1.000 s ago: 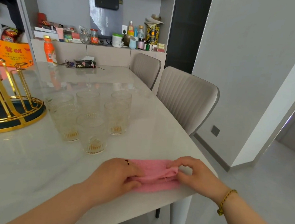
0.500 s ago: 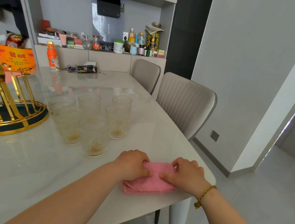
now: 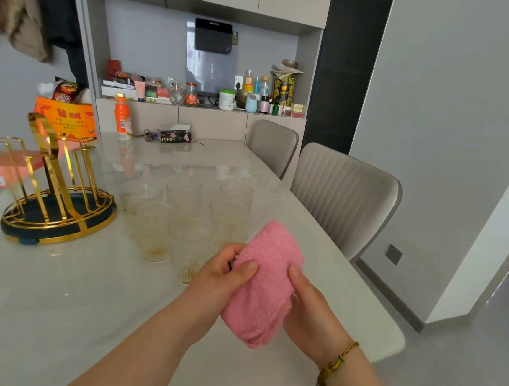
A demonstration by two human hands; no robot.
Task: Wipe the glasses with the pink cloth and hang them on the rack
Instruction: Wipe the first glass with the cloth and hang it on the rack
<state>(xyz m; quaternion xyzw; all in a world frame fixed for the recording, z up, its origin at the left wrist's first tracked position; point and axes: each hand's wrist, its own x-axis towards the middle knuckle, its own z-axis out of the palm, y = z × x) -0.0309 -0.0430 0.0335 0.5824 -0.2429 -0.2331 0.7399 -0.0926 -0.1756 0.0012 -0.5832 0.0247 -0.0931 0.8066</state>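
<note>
A folded pink cloth (image 3: 265, 281) is held up off the table between both hands. My left hand (image 3: 221, 279) grips its left edge with the thumb on top. My right hand (image 3: 308, 305) holds its right side from below. Just behind the cloth, several clear ribbed glasses (image 3: 183, 214) stand upright in a cluster on the table; the nearest one is partly hidden by my left hand. The gold rack (image 3: 53, 193) with upright prongs and a dark round base stands to the left of the glasses, with nothing hanging on it.
The white marble table (image 3: 53, 298) ends close on my right. Two grey chairs (image 3: 342, 194) are pushed against its right side. An orange bottle (image 3: 122, 118), keys and a black pack lie at the far end. An orange box (image 3: 66, 118) sits behind the rack.
Both hands folded the pink cloth on the table, then lifted it off the surface. The view has shifted right and closer, bringing more of the rack into sight.
</note>
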